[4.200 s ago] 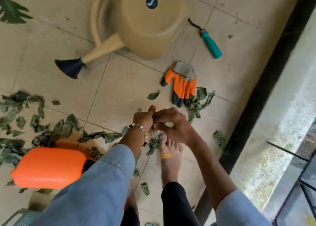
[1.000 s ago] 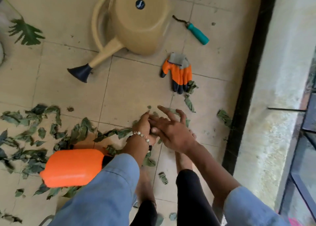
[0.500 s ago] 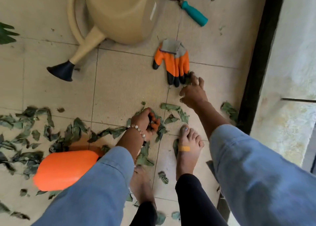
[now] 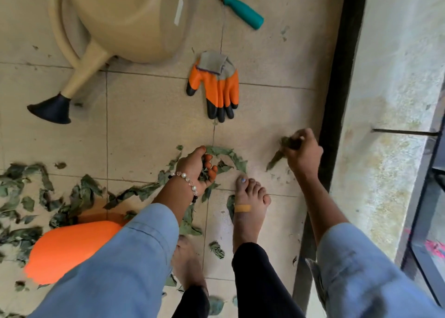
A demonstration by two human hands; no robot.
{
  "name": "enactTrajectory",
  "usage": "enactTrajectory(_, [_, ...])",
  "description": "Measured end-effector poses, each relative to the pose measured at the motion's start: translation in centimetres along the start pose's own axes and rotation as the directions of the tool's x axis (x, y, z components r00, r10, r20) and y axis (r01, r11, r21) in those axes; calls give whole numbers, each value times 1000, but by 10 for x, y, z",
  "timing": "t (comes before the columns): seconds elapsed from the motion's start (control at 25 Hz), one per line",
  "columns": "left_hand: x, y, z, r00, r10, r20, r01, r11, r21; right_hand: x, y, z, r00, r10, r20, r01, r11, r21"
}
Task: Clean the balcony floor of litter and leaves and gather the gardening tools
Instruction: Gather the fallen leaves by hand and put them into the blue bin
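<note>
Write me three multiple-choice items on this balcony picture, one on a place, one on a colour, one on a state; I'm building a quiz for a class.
1. Where does the glove lie?
A. on the orange container
B. on the tiles between the watering can and the hands
C. in the left hand

2. What colour is the tool handle at the top?
A. teal
B. red
C. black

3. What is the right hand doing?
A. lying flat and empty
B. gripping leaves
C. holding the glove

Answers: 1 B, it lies flat on bare floor, untouched; 2 A, a teal grip; 3 B, its fingers curl round green leaves.
</note>
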State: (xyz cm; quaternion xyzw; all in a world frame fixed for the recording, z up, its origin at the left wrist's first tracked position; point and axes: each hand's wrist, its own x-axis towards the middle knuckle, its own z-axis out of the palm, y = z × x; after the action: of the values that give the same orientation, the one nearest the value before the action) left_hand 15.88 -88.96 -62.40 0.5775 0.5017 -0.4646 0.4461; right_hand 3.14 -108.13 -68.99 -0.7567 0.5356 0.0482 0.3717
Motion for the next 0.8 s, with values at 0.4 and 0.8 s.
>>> enactTrajectory(0.4, [7, -27, 6, 998, 53, 29, -55, 997, 54, -11, 45, 11, 999, -37, 8, 38, 963, -266])
enactTrajectory(0.8, [-4, -41, -53, 999, -12, 47, 25, 956, -293, -166, -96, 65, 651, -506, 565, 564, 822, 86])
